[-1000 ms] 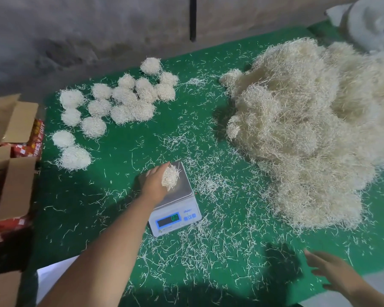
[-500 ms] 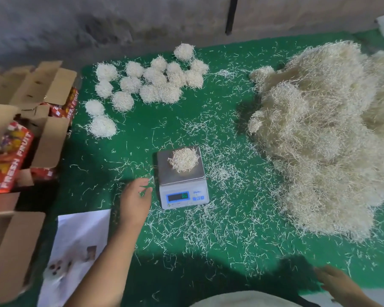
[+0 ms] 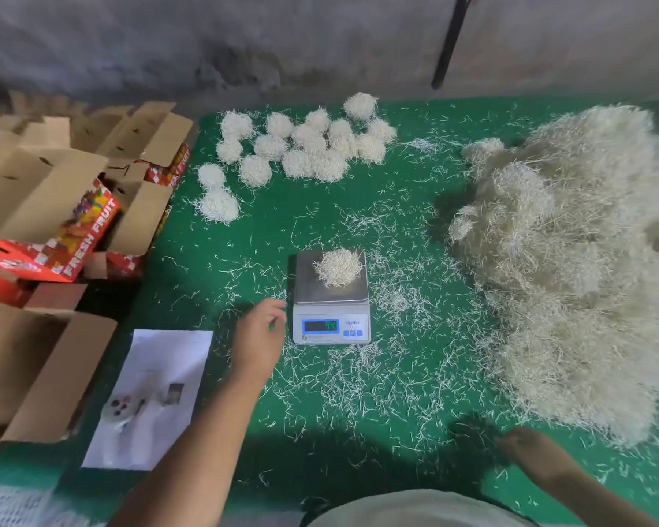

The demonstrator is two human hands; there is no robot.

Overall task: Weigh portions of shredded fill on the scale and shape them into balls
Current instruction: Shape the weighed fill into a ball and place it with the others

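Note:
A small digital scale (image 3: 312,283) stands in the middle of the green mat (image 3: 396,374), its blue display lit. A loose clump of pale shredded fill (image 3: 338,267) rests on its steel pan. My left hand (image 3: 257,338) hovers just left of the scale's front, empty, fingers loosely curled and apart. My right hand (image 3: 535,450) lies flat and empty on the mat at the lower right, near the foot of the big heap of shredded fill (image 3: 571,268). Several finished balls (image 3: 301,146) are grouped at the back of the mat.
Open cardboard boxes and red "Fresh Fruit" cartons (image 3: 73,237) crowd the left side. A printed paper sheet (image 3: 153,397) lies at the lower left beside my left forearm. Loose strands litter the mat around the scale. A grey wall runs behind.
A second ago my left hand was setting the clump on the pan; it has let go and drawn back to the scale's left front. The view has shifted left, showing boxes and paper.

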